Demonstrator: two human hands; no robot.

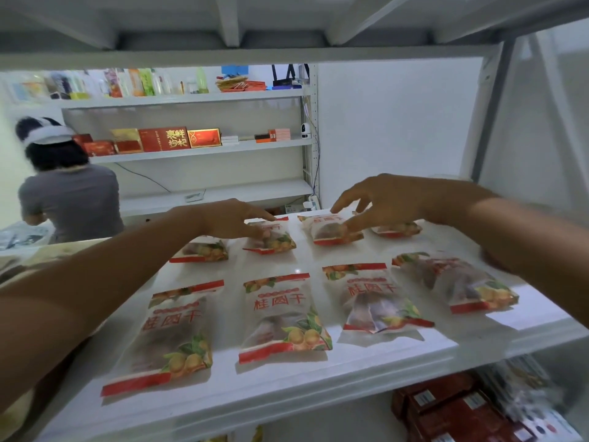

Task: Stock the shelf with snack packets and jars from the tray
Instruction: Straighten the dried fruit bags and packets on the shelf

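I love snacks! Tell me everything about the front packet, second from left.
The snack packet is a cloudy plastic pouch with red strips at both ends, red characters, and printed yellow fruits with green leaves. Dark contents show through. It lies flat in the front row on the white shelf, apart from its neighbours.
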